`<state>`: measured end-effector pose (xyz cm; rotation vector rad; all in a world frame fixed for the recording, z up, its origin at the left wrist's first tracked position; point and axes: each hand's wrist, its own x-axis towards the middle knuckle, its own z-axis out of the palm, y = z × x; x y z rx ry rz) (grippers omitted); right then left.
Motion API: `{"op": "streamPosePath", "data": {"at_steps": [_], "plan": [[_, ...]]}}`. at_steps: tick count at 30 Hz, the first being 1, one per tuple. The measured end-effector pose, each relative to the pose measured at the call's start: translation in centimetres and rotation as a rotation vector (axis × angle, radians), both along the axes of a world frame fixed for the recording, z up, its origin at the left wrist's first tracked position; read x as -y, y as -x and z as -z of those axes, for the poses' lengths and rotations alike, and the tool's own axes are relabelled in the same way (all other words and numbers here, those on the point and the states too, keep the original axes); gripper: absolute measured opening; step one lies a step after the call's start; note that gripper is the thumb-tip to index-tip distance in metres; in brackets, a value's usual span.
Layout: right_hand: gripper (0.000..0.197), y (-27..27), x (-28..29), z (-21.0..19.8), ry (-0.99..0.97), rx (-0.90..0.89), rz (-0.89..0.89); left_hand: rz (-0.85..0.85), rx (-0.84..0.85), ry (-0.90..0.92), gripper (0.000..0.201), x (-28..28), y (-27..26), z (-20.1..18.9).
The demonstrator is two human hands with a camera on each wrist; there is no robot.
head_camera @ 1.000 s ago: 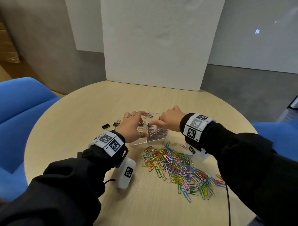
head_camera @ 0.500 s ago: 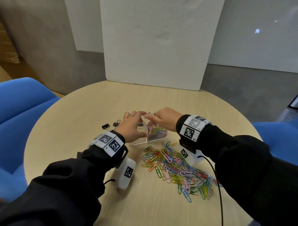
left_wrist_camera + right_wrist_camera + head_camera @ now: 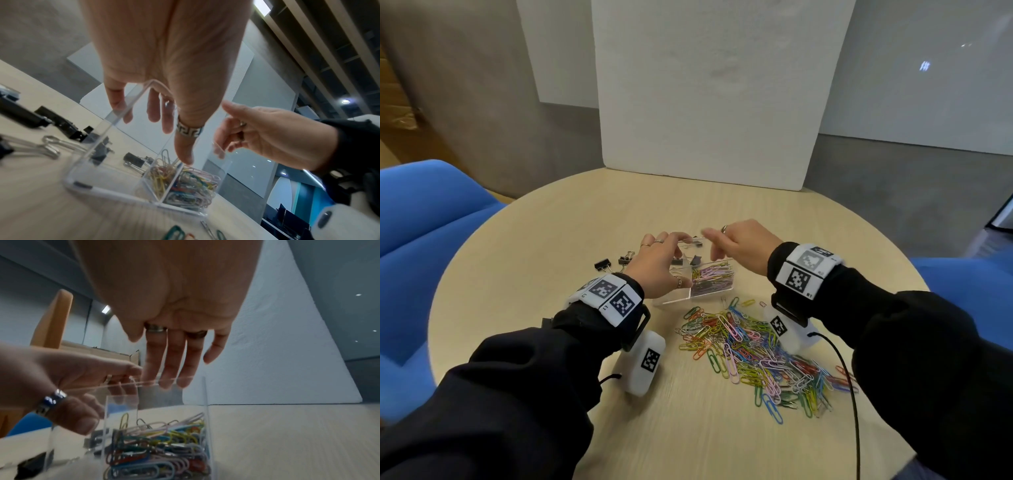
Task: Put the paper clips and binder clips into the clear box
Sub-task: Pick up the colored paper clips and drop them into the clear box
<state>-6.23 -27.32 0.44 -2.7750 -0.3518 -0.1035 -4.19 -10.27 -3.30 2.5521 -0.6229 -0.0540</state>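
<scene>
**Hands over the clear box, loose clips nearest the table edge**

Nearest the person, on the round wooden table, a heap of coloured paper clips lies spread out loose, just this side of the box. Two white wrist-camera housings hang below the black sleeves, one beside the heap on the left, one over its right part.

Just beyond the heap stands the clear box, with a clear divider wall inside. Its right compartment holds a tangle of coloured paper clips; the left compartment looks almost bare from the left wrist view, though what lies in it I cannot tell through the walls.

Over the box's left side sits the left hand, thumb down by the divider and fingers arched over the far wall, steadying the box by its top. The right hand hovers above the right compartment, fingers loosely extended downward and holding nothing, apart from the clips below.

Farther left, black binder clips lie on the table outside the box. At the far edge a white foam board stands upright.
</scene>
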Motion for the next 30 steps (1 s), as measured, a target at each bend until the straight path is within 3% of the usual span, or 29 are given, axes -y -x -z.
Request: {"op": "streamPosePath", "data": {"at_steps": [3, 7, 11, 15, 18, 21, 23, 25, 30], "plan": [[0.061, 1.0, 0.9, 0.0, -0.08, -0.027, 0.058, -0.007, -0.006, 0.002, 0.072, 0.0, 0.0, -0.1], [0.053, 2.0, 1.5, 2.0, 0.093, -0.315, 0.102, -0.014, -0.013, -0.008, 0.071, 0.2, -0.1, -0.2], [0.044, 2.2, 1.7, 3.5, 0.224, -0.371, 0.135, -0.018, -0.016, -0.012, 0.07, 0.2, 0.0, -0.3], [0.036, 2.8, 1.7, 3.8, 0.18, -0.422, 0.059, -0.017, -0.019, -0.011, 0.07, 0.2, 0.1, -0.4], [0.03, 3.5, 2.0, 3.1, 0.038, -0.507, 0.035, -0.015, -0.021, -0.013, 0.071, 0.2, 0.1, -0.4], [0.035, 3.3, 3.3, 3.0, 0.015, -0.393, 0.118, -0.012, -0.02, -0.013, 0.071, 0.2, 0.1, -0.4], [0.037, 3.1, 4.4, 3.4, 0.192, -0.334, 0.24, -0.012, -0.02, -0.01, 0.07, 0.1, 0.1, -0.3], [0.04, 3.3, 4.6, 3.6, 0.316, -0.387, 0.32, -0.012, -0.024, -0.005, 0.07, 0.1, 0.1, -0.3], [0.04, 4.4, 2.9, 3.9, 0.14, -0.469, 0.232, -0.01, -0.024, -0.004, 0.07, 0.1, 0.0, -0.3]]}}
